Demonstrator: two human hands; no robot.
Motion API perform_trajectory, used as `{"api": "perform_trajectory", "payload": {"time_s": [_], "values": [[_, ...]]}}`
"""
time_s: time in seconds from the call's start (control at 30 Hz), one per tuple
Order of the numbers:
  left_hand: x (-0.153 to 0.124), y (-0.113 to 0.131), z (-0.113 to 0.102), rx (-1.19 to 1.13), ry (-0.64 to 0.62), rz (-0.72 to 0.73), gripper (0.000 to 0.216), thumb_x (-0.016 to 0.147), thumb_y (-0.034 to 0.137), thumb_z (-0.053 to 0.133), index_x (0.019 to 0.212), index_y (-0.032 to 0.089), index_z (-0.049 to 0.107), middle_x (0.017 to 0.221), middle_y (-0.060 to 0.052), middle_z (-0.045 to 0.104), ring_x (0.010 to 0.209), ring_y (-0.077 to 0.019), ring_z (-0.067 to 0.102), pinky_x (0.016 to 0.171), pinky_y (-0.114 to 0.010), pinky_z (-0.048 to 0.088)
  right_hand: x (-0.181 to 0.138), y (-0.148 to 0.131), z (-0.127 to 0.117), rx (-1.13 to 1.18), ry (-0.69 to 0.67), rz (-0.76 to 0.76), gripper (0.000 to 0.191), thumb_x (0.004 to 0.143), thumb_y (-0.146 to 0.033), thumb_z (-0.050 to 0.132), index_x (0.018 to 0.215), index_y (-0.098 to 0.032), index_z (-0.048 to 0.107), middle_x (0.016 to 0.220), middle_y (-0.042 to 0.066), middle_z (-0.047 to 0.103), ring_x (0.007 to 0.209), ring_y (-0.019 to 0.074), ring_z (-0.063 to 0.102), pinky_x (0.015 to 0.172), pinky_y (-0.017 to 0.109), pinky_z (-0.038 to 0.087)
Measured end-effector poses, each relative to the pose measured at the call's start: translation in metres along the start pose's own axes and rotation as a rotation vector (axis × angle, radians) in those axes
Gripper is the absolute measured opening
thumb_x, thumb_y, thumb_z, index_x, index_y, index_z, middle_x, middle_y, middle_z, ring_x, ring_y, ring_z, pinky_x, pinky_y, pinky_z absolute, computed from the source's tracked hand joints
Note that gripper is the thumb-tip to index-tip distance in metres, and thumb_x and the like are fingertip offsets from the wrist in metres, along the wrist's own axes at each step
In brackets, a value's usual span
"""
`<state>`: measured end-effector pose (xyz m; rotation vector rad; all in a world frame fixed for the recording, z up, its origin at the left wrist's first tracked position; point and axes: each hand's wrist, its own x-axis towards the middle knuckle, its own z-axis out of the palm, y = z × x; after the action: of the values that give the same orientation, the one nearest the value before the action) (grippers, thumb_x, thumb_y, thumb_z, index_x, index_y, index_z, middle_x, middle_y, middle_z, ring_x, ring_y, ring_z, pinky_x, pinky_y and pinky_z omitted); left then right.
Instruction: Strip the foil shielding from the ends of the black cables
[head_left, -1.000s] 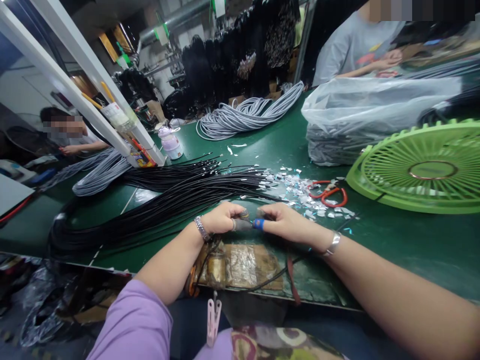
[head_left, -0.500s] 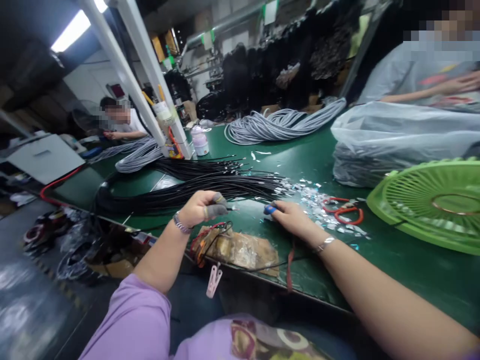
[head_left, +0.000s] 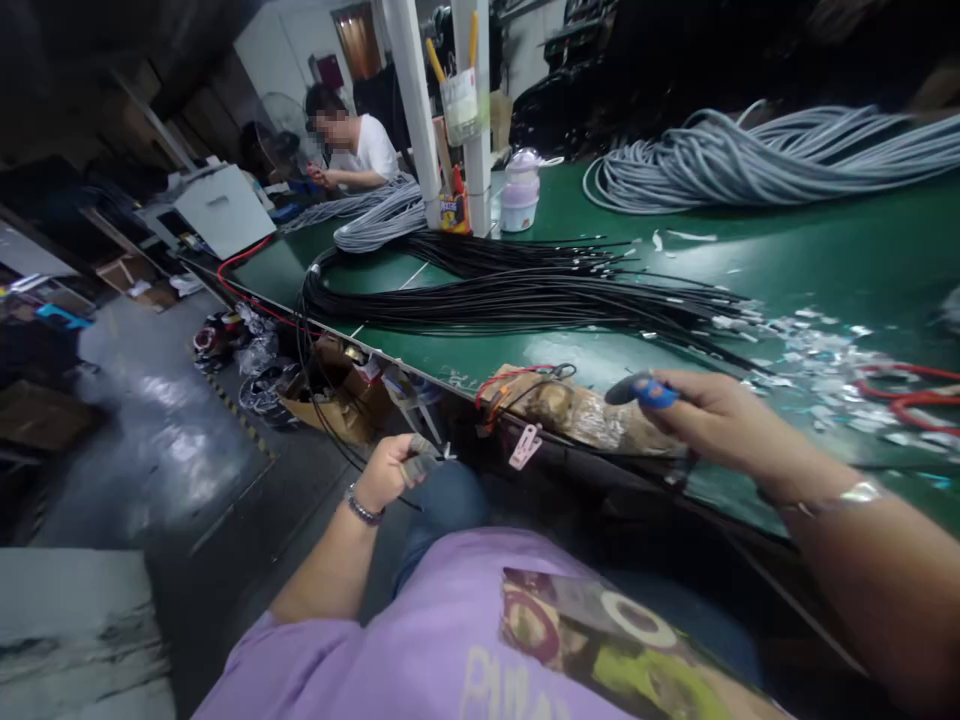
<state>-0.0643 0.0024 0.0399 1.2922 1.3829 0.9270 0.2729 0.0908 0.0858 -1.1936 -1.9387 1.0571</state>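
Observation:
My left hand (head_left: 396,468), with worn grey finger covers, is low in front of the table edge. It pinches a black cable (head_left: 349,452) whose pale end sticks out past the fingertips. That cable hangs down from the bend of the black cable bundle (head_left: 480,305) on the table. Above the front edge is my right hand (head_left: 697,415), with a dark cover and blue wrap on its fingers. Its fingers are pressed together; whatever they may hold is hidden. Beneath it lies a taped brown cardboard piece (head_left: 592,415) with wires at its left end.
Foil scraps (head_left: 825,350) and red-handled scissors (head_left: 911,400) lie on the green table (head_left: 750,245). Grey cable coils (head_left: 712,165) lie at the back. A white post (head_left: 416,100) stands near a lilac bottle (head_left: 520,195). Another person (head_left: 367,150) sits beyond. A pink clip (head_left: 525,447) hangs in front.
The view has swung left. My left hand has moved from above the table down and left past its edge, with the cable. My right hand has come to the front edge.

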Motion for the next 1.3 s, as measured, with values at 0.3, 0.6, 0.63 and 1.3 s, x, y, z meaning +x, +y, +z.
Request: {"api": "perform_trajectory", "payload": {"time_s": [0.3,0.6,0.63,1.3], "values": [[0.019,-0.001,0.025,-0.137,-0.191,0.031,0.054,0.051,0.062,0.076,0.063,0.012,0.058,0.042,0.006,0.048,0.035,-0.0033,0.036,0.037,-0.017,0.027,-0.041,-0.003,0.106,0.536,-0.244,0.349,0.066,0.072,-0.079,0.044,0.071,-0.015,0.062,0.047,-0.003,0.042,0.043,0.0106,0.038,0.042,0.025,0.033],[0.041,-0.007,0.041,-0.183,-0.282,0.060,0.058,0.052,0.067,0.072,0.063,0.013,0.055,0.042,0.007,0.046,0.035,-0.0028,0.034,0.036,-0.017,0.024,-0.025,0.002,0.139,0.459,0.294,0.203,0.049,0.073,-0.067,0.056,0.058,-0.021,0.046,0.048,-0.004,0.038,0.044,0.0099,0.030,0.042,0.025,0.027],[0.043,-0.009,0.042,-0.199,-0.300,0.052,0.058,0.052,0.068,0.072,0.063,0.013,0.055,0.042,0.007,0.046,0.035,-0.0027,0.034,0.036,-0.017,0.023,-0.029,0.002,0.137,0.325,0.342,0.140,0.048,0.076,-0.065,0.053,0.056,-0.022,0.045,0.048,-0.003,0.041,0.045,0.0114,0.034,0.044,0.026,0.031],[0.036,-0.013,0.055,-0.201,-0.913,-0.250,0.059,0.041,0.059,0.082,0.059,0.009,0.059,0.049,0.003,0.051,0.045,-0.0046,0.041,0.046,-0.018,0.033,-0.053,-0.010,0.122,0.244,-0.427,-0.175,0.017,0.082,-0.026,0.046,0.068,-0.018,0.053,0.063,-0.001,0.051,0.057,0.0115,0.044,0.054,0.024,0.039]]}}
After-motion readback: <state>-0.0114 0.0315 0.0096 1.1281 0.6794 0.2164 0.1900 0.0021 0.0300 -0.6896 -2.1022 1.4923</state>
